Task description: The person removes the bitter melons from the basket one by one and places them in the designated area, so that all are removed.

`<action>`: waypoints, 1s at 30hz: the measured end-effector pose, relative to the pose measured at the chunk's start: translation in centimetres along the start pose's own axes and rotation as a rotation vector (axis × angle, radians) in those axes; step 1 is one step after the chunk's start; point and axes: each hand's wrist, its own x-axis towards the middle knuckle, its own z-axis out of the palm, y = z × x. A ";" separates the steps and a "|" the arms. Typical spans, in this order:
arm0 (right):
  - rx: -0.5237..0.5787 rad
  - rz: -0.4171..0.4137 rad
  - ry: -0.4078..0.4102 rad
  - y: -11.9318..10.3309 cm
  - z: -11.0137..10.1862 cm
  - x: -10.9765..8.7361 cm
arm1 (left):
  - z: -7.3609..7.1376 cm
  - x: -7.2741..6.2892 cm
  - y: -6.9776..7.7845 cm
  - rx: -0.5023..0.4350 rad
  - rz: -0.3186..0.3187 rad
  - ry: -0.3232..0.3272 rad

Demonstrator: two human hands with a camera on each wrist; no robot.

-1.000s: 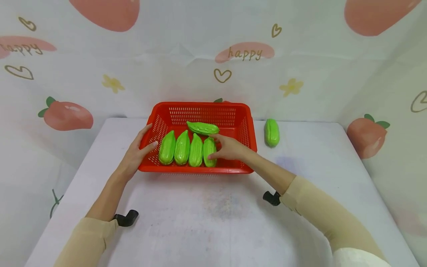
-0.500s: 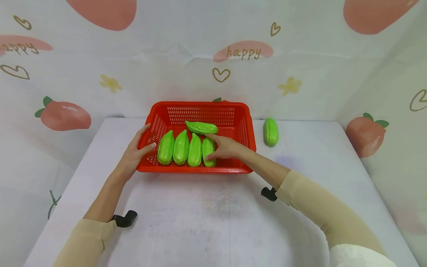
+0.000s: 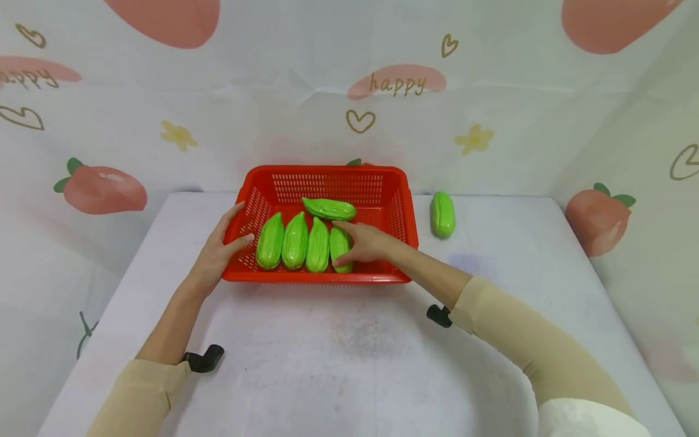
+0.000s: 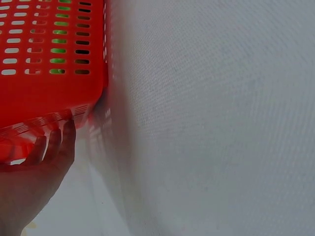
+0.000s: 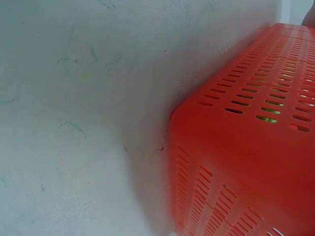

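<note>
A red plastic basket (image 3: 306,277) with slotted walls holds several shiny green ridged gourds, four-sided in none of the views but long and tapered. My left hand (image 3: 215,255) grips its left wall, thumb over the rim inside; in the left wrist view the fingers (image 4: 68,142) lie against the outside. Inside the basket, my right hand (image 3: 371,241) holds the rightmost green gourd (image 3: 340,246) of the front row between thumb and fingers, thumb near its lower end. Beside it stand a second gourd (image 3: 318,246) and others in line. Another gourd (image 3: 329,209) lies crosswise behind them.
One more green gourd (image 3: 443,215) lies on the white table (image 3: 349,358) to the right of the basket. A patterned cloth (image 3: 306,133) hangs right behind the table's back edge. In the right wrist view the basket's slotted wall (image 5: 236,142) fills the right side.
My right hand has shifted slightly left over the rightmost gourd, its thumb and fingertips reaching farther across it. The left hand keeps its place on the basket.
</note>
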 end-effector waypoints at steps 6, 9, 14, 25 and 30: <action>0.016 0.031 0.008 0.1 0.1 -0.1 | 0.1 0.0 -0.1 -0.003 -0.011 -0.004; 0.038 0.023 0.017 0.0 -0.1 -0.2 | 0.1 -0.1 -0.1 -0.002 -0.014 0.001; 0.054 0.003 0.026 -0.1 -0.4 -0.4 | 0.1 -0.1 0.1 0.002 -0.004 0.006; 0.088 0.004 0.043 -0.4 -1.0 -1.2 | 0.0 0.0 0.0 -0.004 -0.007 0.001; 0.097 -0.046 0.066 -0.3 -1.5 -1.3 | -0.1 0.0 -0.1 -0.007 -0.003 0.000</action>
